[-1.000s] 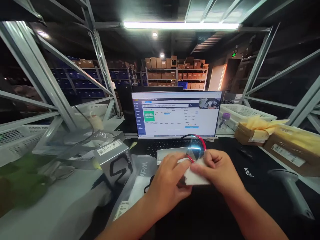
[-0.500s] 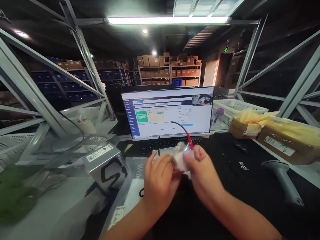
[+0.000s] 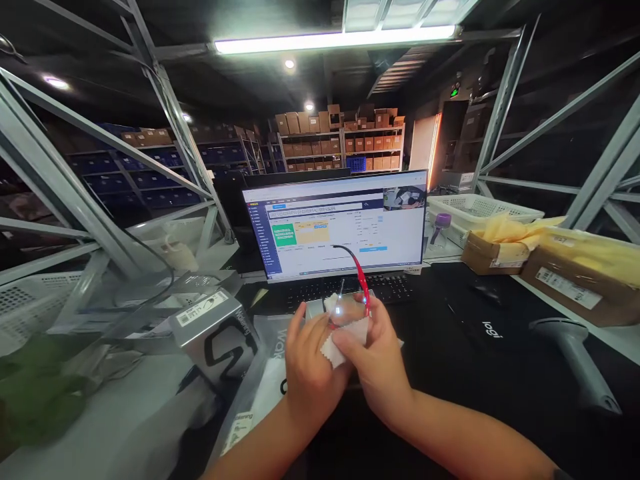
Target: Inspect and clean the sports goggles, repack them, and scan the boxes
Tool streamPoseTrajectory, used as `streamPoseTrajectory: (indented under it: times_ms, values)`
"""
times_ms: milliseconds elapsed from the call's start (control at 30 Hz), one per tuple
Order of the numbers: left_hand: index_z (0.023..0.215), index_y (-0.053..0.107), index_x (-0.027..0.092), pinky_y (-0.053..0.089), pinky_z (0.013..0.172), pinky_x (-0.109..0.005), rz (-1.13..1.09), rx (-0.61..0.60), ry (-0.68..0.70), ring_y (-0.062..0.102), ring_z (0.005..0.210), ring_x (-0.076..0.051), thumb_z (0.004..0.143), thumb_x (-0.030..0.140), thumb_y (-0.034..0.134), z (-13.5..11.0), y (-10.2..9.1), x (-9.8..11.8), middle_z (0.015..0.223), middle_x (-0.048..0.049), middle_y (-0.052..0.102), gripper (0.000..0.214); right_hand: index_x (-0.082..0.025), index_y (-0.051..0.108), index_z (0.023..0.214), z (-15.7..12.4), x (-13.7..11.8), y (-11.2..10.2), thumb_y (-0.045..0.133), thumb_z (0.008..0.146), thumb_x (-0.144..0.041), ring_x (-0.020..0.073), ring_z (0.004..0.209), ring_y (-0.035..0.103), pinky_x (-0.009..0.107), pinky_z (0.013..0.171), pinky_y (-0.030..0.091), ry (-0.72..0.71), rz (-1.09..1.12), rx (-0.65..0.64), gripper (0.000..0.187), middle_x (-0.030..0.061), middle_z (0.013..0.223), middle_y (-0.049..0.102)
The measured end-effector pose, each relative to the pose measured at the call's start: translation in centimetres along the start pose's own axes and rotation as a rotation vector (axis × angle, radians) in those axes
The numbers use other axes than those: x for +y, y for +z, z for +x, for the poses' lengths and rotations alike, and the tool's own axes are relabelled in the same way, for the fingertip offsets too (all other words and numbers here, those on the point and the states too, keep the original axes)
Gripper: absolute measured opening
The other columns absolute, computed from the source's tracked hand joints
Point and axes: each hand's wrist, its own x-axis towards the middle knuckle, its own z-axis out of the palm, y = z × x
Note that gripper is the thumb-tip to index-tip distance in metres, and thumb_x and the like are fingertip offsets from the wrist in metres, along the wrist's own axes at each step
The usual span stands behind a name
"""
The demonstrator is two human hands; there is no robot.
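A pale grey, flat-topped table (image 3: 613, 337) bears a broad black mat (image 3: 450, 387), on which lie a black rectangular keyboard (image 3: 393, 288) and a grey plastic handheld scanner (image 3: 580, 357). Two brown cardboard boxes (image 3: 565, 288) line its right side; a silver-grey printed carton (image 3: 215, 333) stands at left, beside a translucent plastic bag (image 3: 270, 328)

"Where is the camera?"
"On the person's head, facing forward and down, one wide view."
"How near are the hands?"
"Close: the left hand (image 3: 314, 350) and right hand (image 3: 383, 363) sit below the middle, the monitor (image 3: 345, 227) straight ahead behind them."
"And farther out?"
"It looks over the desk mat (image 3: 465, 363) to distant boxes (image 3: 303, 124), a ceiling light (image 3: 335, 40) near the top."
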Motion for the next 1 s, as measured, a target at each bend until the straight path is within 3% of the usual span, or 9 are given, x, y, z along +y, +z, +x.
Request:
streamPoseTrajectory:
  times_ms: [167, 333, 433, 600, 667, 767, 867, 1000]
  values:
    - [0.101, 0.061, 0.017, 0.048, 0.104, -0.057, -0.017, -0.062, -0.028, 0.069, 0.079, -0.022, 0.090, 0.023, 0.065, 0.6, -0.4, 0.1, 0.081, -0.0050, 0.070, 0.013, -0.023, 0.051, 0.116, 0.5, -0.5, -0.4, 0.090, 0.068, -0.028, 0.0168, 0.080, 0.069, 0.027, 0.073, 0.055, 0.047, -0.006, -0.062, 0.062, 0.0022, 0.095, 0.074]
    - [0.099, 0.061, 0.013, 0.051, 0.102, -0.051, 0.032, -0.008, 0.128, 0.070, 0.086, -0.023, 0.088, 0.022, 0.071, 0.4, -0.3, -0.2, 0.088, -0.0105, 0.073, 0.017, -0.021, 0.052, 0.111, 2.0, -2.3, -1.5, 0.097, 0.053, -0.022, 0.0164, 0.070, 0.069, 0.026, 0.069, 0.055, 0.174, 0.127, -0.091, 0.074, 0.0009, 0.083, 0.075]
    - [0.098, 0.063, 0.012, 0.046, 0.107, -0.049, 0.057, -0.073, 0.202, 0.071, 0.091, -0.023, 0.089, 0.016, 0.068, 0.4, -0.5, -0.2, 0.093, -0.0120, 0.075, 0.011, -0.018, 0.055, 0.103, 3.4, -3.7, -2.4, 0.100, 0.048, -0.024, 0.0133, 0.065, 0.067, 0.021, 0.063, 0.053, 0.284, 0.214, -0.120, 0.071, 0.0002, 0.077, 0.072]
    - [0.097, 0.066, 0.011, 0.039, 0.114, -0.047, 0.081, -0.100, 0.293, 0.073, 0.095, -0.023, 0.090, 0.014, 0.066, 0.5, -0.4, -0.1, 0.095, -0.0127, 0.076, 0.008, -0.016, 0.057, 0.097, 5.2, -5.1, -3.5, 0.100, 0.047, -0.020, 0.0134, 0.069, 0.068, 0.022, 0.068, 0.056, 0.332, 0.281, -0.087, 0.066, 0.0005, 0.080, 0.072]
    - [0.095, 0.067, 0.011, 0.036, 0.117, -0.050, 0.120, -0.095, 0.278, 0.073, 0.093, -0.023, 0.090, 0.016, 0.066, 0.4, -0.4, -0.1, 0.096, -0.0128, 0.077, 0.007, -0.016, 0.057, 0.095, 5.2, -4.6, -3.3, 0.100, 0.049, -0.024, 0.0134, 0.071, 0.068, 0.022, 0.070, 0.057, 0.319, 0.291, -0.081, 0.063, 0.0002, 0.081, 0.072]
    - [0.088, 0.065, 0.012, 0.034, 0.118, -0.056, 0.180, -0.080, 0.213, 0.074, 0.083, -0.023, 0.089, 0.021, 0.069, 0.5, -0.5, -0.4, 0.088, -0.0123, 0.076, 0.010, -0.017, 0.056, 0.101, 4.1, -2.5, -2.1, 0.100, 0.051, -0.031, 0.0125, 0.068, 0.067, 0.021, 0.065, 0.056, 0.187, 0.258, -0.069, 0.068, 0.0002, 0.081, 0.073]
    - [0.086, 0.062, 0.012, 0.038, 0.114, -0.061, 0.176, -0.037, 0.194, 0.073, 0.077, -0.024, 0.086, 0.022, 0.074, 0.7, -0.8, -0.8, 0.081, -0.0127, 0.074, 0.016, -0.020, 0.052, 0.107, 2.5, -0.2, -0.9, 0.098, 0.056, -0.024, 0.0121, 0.068, 0.069, 0.021, 0.065, 0.057, 0.055, 0.160, -0.070, 0.069, 0.0008, 0.084, 0.076]
    - [0.092, 0.063, 0.009, 0.048, 0.107, -0.058, 0.137, -0.018, 0.223, 0.073, 0.081, -0.026, 0.083, 0.020, 0.077, 1.1, -0.8, -1.3, 0.084, -0.0157, 0.074, 0.021, -0.020, 0.050, 0.110, 2.0, 0.3, -0.7, 0.096, 0.057, -0.019, 0.0135, 0.069, 0.070, 0.023, 0.067, 0.058, 0.068, 0.146, -0.078, 0.070, 0.0018, 0.084, 0.077]
